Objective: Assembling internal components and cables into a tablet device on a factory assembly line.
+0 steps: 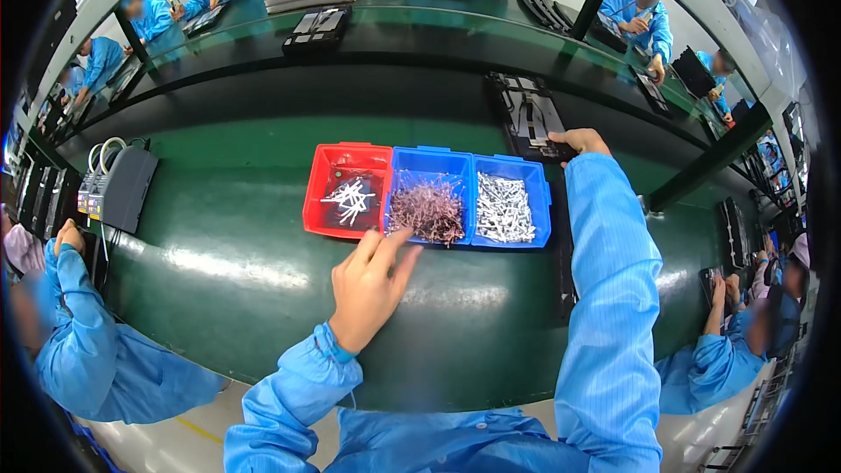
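Currently, the right hand (578,142) grips a black device (523,114) lying toward its ten o'clock; the left hand (375,276), half-open and apparently empty, has a blue bin (425,160) at one o'clock.

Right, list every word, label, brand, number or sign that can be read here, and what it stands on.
No text is legible.
Grey box-shaped unit: small yellow labels, too small and blurred to read.
Black rectangular device with grey panels, in the right hand: nothing readable.
Red plastic bin, blue plastic bins: nothing readable.
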A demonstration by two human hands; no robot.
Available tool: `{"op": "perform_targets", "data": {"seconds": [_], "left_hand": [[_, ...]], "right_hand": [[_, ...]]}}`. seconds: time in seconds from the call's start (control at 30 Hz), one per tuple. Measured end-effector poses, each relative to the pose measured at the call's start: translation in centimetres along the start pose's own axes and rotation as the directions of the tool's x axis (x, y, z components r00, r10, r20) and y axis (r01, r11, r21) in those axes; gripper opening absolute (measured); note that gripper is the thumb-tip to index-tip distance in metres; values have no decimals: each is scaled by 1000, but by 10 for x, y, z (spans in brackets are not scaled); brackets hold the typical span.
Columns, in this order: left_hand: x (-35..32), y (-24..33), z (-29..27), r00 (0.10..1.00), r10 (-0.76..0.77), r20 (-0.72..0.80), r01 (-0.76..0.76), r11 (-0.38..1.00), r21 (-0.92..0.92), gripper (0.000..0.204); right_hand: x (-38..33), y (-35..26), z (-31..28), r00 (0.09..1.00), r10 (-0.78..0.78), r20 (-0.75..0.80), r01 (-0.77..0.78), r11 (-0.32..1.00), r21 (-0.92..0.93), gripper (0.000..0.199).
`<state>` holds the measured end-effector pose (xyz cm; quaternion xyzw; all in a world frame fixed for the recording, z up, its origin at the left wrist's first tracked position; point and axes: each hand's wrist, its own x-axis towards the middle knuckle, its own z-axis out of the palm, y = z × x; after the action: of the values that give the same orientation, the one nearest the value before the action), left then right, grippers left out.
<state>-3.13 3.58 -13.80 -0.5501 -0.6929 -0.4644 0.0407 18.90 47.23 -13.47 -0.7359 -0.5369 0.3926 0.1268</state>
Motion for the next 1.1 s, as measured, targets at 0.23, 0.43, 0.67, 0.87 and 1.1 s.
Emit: {"op": "perform_targets", "data": {"seconds": [0.23, 0.43, 0.67, 0.87, 1.1], "left_hand": [[11, -4, 19, 986, 138, -90, -116, 970, 214, 18], [13, -1, 30, 989, -15, -149, 20, 999, 27, 12], [12, -18, 36, 960, -236, -152, 147, 884, -445, 9], [14, -21, 30, 948, -303, -97, 171, 743, -647, 8], [-6, 16, -14, 950, -312, -3, 239, 733, -636, 9]], "right_hand": [[0, -7, -25, 965, -147, 216, -9, 806, 592, 20], [-87, -10, -74, 929, -371, 5, 283, 717, 637, 16], [-318, 144, -107, 764, -643, -53, 546, 600, 585, 52], [-432, 301, -36, 922, -385, 41, 269, 714, 647, 52], [-480, 333, 47, 940, -291, 177, 88, 709, 700, 57]]}}
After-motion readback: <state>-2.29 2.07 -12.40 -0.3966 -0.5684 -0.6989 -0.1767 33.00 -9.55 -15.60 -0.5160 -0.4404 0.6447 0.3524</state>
